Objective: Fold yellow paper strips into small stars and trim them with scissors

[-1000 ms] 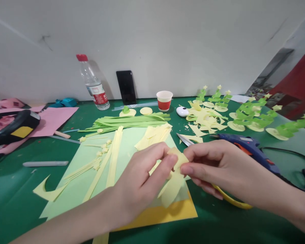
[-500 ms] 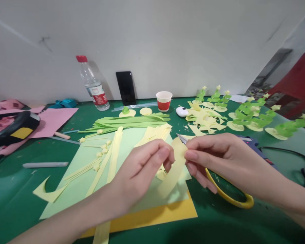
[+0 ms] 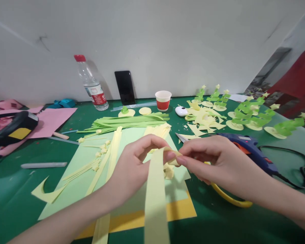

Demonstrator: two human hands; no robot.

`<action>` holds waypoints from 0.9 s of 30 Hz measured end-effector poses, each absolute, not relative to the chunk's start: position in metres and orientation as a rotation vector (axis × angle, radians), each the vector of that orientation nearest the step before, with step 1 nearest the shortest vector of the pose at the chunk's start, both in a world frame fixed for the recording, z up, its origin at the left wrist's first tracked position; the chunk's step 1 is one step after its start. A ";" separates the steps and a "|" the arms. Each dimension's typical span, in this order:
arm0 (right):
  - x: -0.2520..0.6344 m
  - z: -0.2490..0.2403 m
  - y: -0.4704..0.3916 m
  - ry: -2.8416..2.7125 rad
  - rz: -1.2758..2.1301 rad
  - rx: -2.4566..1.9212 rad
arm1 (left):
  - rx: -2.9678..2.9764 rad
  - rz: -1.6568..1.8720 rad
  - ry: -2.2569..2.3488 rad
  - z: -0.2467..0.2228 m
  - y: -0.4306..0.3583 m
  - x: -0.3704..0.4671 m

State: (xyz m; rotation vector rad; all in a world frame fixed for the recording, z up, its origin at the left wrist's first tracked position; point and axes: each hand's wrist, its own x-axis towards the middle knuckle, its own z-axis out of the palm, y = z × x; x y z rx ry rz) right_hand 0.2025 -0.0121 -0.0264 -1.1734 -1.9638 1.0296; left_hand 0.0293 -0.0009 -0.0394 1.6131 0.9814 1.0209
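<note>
A pale yellow paper strip (image 3: pixel 156 193) hangs down toward me, its upper end bent over between my hands. My left hand (image 3: pixel 139 162) is closed, with thumb and fingers pinching the bent part. My right hand (image 3: pixel 210 159) pinches the short end with thumb and index finger. Behind and below the right hand are scissors with a yellow handle (image 3: pixel 234 200); their blade tip shows past the knuckles, and the middle is hidden. Small folded yellow paper pieces (image 3: pixel 169 171) lie under the strip. More yellow strips (image 3: pixel 114 149) rest on a light green sheet (image 3: pixel 132 210).
Green paper strips (image 3: pixel 132 121), a paper cup (image 3: pixel 163 101), a phone (image 3: pixel 125 87) and a bottle (image 3: pixel 94 89) stand or lie toward the wall. Paper scraps (image 3: pixel 205 117), green spiral pieces with stars (image 3: pixel 259 113) and a blue glue gun (image 3: pixel 259 156) with its cord are at right.
The strip, blurred and hanging between my hands before, now bends over my left fingers toward me. My hands have come together, and both pinch it near its end.
</note>
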 end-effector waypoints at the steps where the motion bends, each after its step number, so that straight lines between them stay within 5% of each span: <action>1: 0.203 -0.026 -0.013 -1.967 1.039 -1.142 | 1.579 1.024 0.999 -0.038 -0.001 0.030; 27: 0.191 -0.032 -0.024 -1.795 1.178 -1.204 | 1.514 1.118 1.031 -0.036 -0.007 0.032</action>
